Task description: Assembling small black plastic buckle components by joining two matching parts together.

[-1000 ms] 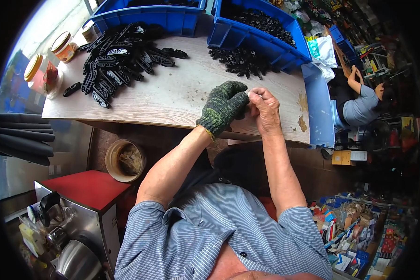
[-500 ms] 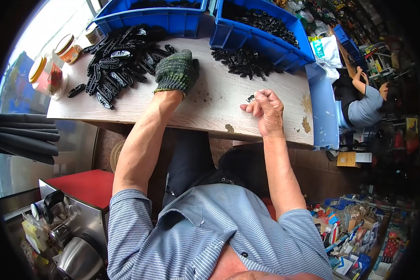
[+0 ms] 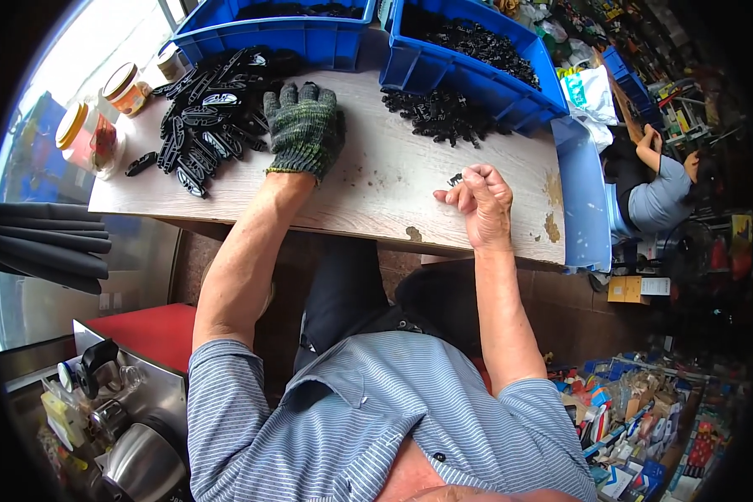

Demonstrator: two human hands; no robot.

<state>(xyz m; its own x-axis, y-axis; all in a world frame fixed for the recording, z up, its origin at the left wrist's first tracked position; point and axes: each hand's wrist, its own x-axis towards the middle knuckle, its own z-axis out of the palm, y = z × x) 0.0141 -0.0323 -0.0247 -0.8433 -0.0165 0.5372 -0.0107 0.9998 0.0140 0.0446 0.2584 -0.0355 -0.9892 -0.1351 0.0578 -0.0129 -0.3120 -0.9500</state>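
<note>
My left hand (image 3: 304, 130), in a dark green knitted glove, is palm down at the right edge of a heap of black elongated plastic pieces (image 3: 202, 115). Its fingers look open and slightly apart; the glove hides what lies under them. Bare and raised over the right part of the table (image 3: 368, 188), my right hand (image 3: 487, 201) pinches a small black clip-like part (image 3: 455, 179) between thumb and fingers. Beyond that hand is a pile of small black parts (image 3: 443, 115), in front of a blue bin (image 3: 477, 88) full of similar ones.
Another blue bin (image 3: 280, 50) stands behind the heap. Lidded jars (image 3: 88, 138) line the table's left side. A pale blue container (image 3: 581, 192) adjoins the right edge. Off to the right, another person (image 3: 657, 197) works beside cluttered shelves. A red-topped cabinet (image 3: 146, 335) is at lower left.
My left hand has shifted slightly left toward the heap, and its fingers have gone from curled to more spread. My right hand still pinches the small part, nearly unmoved.
</note>
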